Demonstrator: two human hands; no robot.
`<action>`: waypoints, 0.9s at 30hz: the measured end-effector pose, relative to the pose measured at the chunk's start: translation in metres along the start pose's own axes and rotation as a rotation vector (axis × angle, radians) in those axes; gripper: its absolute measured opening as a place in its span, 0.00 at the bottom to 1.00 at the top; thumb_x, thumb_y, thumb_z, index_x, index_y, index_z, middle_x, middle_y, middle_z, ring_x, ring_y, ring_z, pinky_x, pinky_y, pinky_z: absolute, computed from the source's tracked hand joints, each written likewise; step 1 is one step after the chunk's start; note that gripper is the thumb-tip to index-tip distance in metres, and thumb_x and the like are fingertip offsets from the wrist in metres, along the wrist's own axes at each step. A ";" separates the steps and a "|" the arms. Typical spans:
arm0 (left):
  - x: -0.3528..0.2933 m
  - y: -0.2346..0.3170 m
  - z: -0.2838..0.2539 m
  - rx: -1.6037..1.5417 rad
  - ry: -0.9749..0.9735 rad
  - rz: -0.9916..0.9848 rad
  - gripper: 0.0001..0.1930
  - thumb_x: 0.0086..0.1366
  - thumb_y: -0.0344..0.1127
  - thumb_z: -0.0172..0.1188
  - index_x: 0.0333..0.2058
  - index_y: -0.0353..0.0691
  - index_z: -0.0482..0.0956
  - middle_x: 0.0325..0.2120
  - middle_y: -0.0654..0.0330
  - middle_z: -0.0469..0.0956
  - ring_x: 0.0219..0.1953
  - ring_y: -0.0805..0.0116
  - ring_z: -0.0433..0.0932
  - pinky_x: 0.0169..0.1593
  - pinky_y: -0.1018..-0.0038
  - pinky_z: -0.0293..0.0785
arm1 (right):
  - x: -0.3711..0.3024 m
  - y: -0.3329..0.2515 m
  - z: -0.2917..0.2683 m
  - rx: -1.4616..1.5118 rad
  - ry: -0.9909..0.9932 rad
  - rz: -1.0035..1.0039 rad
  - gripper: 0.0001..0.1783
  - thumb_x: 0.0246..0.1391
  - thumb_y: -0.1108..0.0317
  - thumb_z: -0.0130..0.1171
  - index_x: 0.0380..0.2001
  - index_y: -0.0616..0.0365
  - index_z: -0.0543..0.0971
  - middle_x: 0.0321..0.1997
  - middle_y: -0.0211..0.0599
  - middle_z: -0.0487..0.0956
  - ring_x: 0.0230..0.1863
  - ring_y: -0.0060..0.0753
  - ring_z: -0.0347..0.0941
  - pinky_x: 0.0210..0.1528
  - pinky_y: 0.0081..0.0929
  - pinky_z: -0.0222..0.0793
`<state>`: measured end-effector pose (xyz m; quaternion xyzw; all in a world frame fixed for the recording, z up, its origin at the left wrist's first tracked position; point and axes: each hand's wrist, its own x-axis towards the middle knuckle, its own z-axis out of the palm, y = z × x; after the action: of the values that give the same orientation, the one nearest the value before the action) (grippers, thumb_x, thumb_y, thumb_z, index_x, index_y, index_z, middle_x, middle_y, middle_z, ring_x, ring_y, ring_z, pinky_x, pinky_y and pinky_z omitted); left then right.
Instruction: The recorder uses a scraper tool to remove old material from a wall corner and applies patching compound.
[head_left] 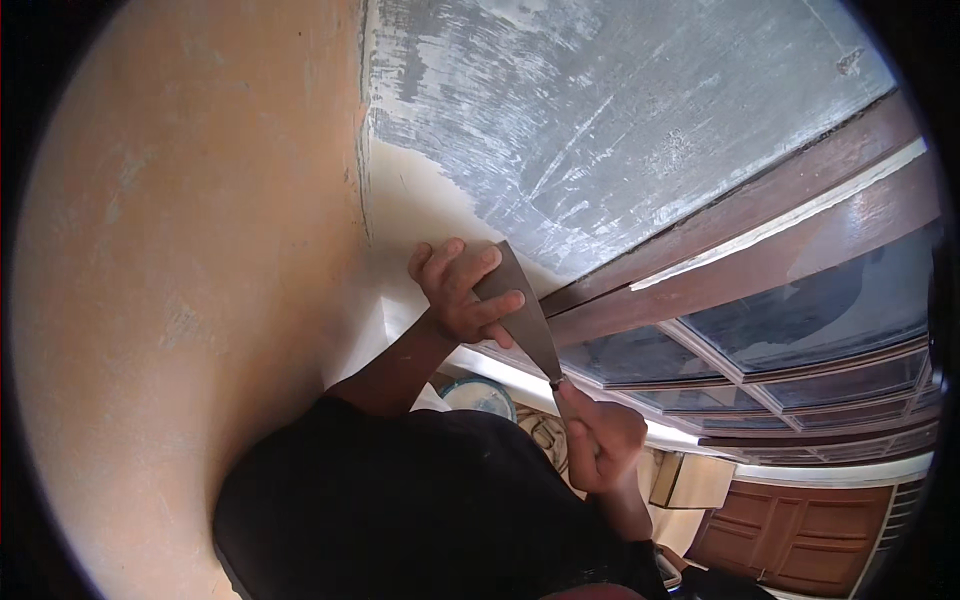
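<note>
Evidently, the left hand's fingers (pixel 487 260) are spread apart, with some laid across the flat of the blade and none wrapped around it; how hard they press cannot be told. The right hand (pixel 603 440) is closed firmly about the handle of a broad scraper (pixel 530 325), which is held between the two hands, wide end uppermost. That wide end lies at a smooth cream patch (pixel 412 190); whether its edge makes contact cannot be determined. Above the patch extends a grey surface (pixel 640 130), streaked with white; to the left stands an orange-tan wall (pixel 180 220), scuffed in places. To the right runs a brown-framed window (pixel 820 310) with several panes. Below, past the black shirt (pixel 400 500), are noted a round tub (pixel 480 396), a box (pixel 692 481) and brown panelled doors (pixel 790 532)
</note>
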<state>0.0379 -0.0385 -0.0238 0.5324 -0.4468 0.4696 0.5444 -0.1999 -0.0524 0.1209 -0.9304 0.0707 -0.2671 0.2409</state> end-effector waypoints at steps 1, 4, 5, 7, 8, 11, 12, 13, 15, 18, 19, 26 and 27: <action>0.001 0.001 0.001 0.013 -0.004 0.013 0.29 0.69 0.72 0.25 0.49 0.75 0.75 0.51 0.60 0.75 0.59 0.54 0.62 0.62 0.49 0.48 | 0.000 0.002 -0.001 -0.001 0.030 0.027 0.20 0.48 0.77 0.57 0.47 0.65 0.81 0.20 0.41 0.78 0.17 0.42 0.72 0.25 0.34 0.69; -0.003 0.000 0.000 -0.031 0.002 -0.003 0.28 0.69 0.72 0.25 0.47 0.75 0.76 0.51 0.60 0.75 0.59 0.54 0.62 0.62 0.48 0.48 | 0.002 -0.001 0.000 -0.012 0.022 -0.017 0.19 0.48 0.77 0.56 0.46 0.67 0.81 0.20 0.41 0.78 0.17 0.38 0.74 0.24 0.32 0.69; -0.002 0.001 0.000 -0.028 0.003 -0.004 0.28 0.69 0.72 0.25 0.47 0.75 0.76 0.51 0.60 0.75 0.59 0.54 0.62 0.62 0.48 0.48 | 0.000 0.001 -0.002 0.002 0.030 -0.008 0.19 0.49 0.77 0.55 0.46 0.67 0.81 0.20 0.41 0.78 0.18 0.37 0.75 0.25 0.31 0.70; 0.001 0.002 -0.002 0.010 -0.026 0.007 0.28 0.69 0.72 0.26 0.47 0.76 0.76 0.52 0.61 0.74 0.59 0.54 0.62 0.61 0.49 0.49 | 0.000 0.000 -0.002 0.014 0.035 0.026 0.19 0.49 0.76 0.55 0.46 0.68 0.81 0.23 0.43 0.79 0.21 0.37 0.77 0.29 0.32 0.73; 0.000 0.002 -0.002 0.011 -0.028 0.006 0.28 0.69 0.72 0.26 0.47 0.76 0.76 0.52 0.61 0.74 0.59 0.54 0.62 0.61 0.49 0.49 | 0.001 -0.005 0.000 0.014 0.003 0.028 0.19 0.49 0.76 0.55 0.46 0.68 0.81 0.24 0.44 0.80 0.23 0.38 0.78 0.32 0.32 0.74; 0.000 0.000 -0.002 -0.009 -0.011 0.008 0.28 0.69 0.72 0.26 0.47 0.76 0.75 0.53 0.62 0.74 0.59 0.54 0.62 0.60 0.50 0.49 | 0.000 -0.005 0.000 0.007 -0.005 0.014 0.18 0.49 0.77 0.54 0.45 0.68 0.81 0.28 0.47 0.82 0.27 0.43 0.80 0.39 0.34 0.76; 0.002 0.001 -0.001 0.003 -0.003 0.017 0.28 0.69 0.72 0.26 0.47 0.76 0.76 0.53 0.62 0.74 0.59 0.54 0.62 0.60 0.50 0.49 | -0.001 -0.003 -0.001 0.036 0.016 0.036 0.18 0.49 0.77 0.54 0.45 0.68 0.81 0.30 0.49 0.82 0.28 0.45 0.81 0.40 0.34 0.76; 0.003 0.002 -0.001 0.014 0.005 0.026 0.28 0.69 0.72 0.25 0.47 0.76 0.76 0.52 0.63 0.74 0.59 0.54 0.62 0.60 0.50 0.50 | -0.002 -0.002 -0.001 0.065 0.037 0.058 0.18 0.49 0.78 0.54 0.45 0.68 0.81 0.32 0.51 0.83 0.30 0.46 0.81 0.41 0.34 0.76; 0.001 0.000 -0.001 -0.009 0.004 0.017 0.28 0.69 0.72 0.25 0.47 0.76 0.76 0.52 0.63 0.75 0.59 0.55 0.62 0.60 0.50 0.49 | -0.002 -0.006 -0.002 0.039 -0.002 0.071 0.18 0.50 0.77 0.53 0.45 0.68 0.81 0.33 0.52 0.83 0.30 0.46 0.81 0.41 0.33 0.76; 0.003 0.002 0.001 -0.014 0.017 0.013 0.28 0.69 0.72 0.25 0.46 0.75 0.76 0.52 0.63 0.75 0.58 0.55 0.62 0.60 0.50 0.49 | -0.003 0.001 -0.001 0.063 0.016 0.054 0.19 0.50 0.77 0.53 0.46 0.68 0.81 0.34 0.53 0.83 0.31 0.46 0.82 0.40 0.33 0.76; 0.004 0.003 0.002 0.004 0.024 0.019 0.29 0.69 0.72 0.25 0.46 0.75 0.76 0.51 0.63 0.75 0.58 0.55 0.62 0.61 0.49 0.48 | -0.003 0.004 0.000 0.116 0.073 0.028 0.19 0.51 0.77 0.53 0.46 0.69 0.81 0.34 0.53 0.83 0.31 0.45 0.82 0.39 0.32 0.76; 0.004 0.003 0.001 -0.025 0.018 0.010 0.29 0.69 0.72 0.24 0.46 0.73 0.75 0.51 0.63 0.75 0.58 0.54 0.62 0.61 0.49 0.48 | -0.009 0.007 -0.003 0.113 0.049 0.055 0.19 0.51 0.78 0.53 0.47 0.69 0.81 0.29 0.49 0.82 0.28 0.42 0.81 0.37 0.28 0.74; 0.003 0.002 0.000 -0.030 0.018 -0.002 0.29 0.69 0.71 0.24 0.46 0.72 0.76 0.52 0.63 0.75 0.59 0.54 0.62 0.62 0.49 0.47 | -0.008 0.004 -0.002 0.113 0.028 0.084 0.18 0.52 0.78 0.53 0.47 0.69 0.81 0.27 0.47 0.82 0.26 0.40 0.79 0.35 0.28 0.74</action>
<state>0.0360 -0.0388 -0.0201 0.5202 -0.4483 0.4673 0.5568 -0.2083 -0.0548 0.1165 -0.9077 0.0979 -0.2734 0.3028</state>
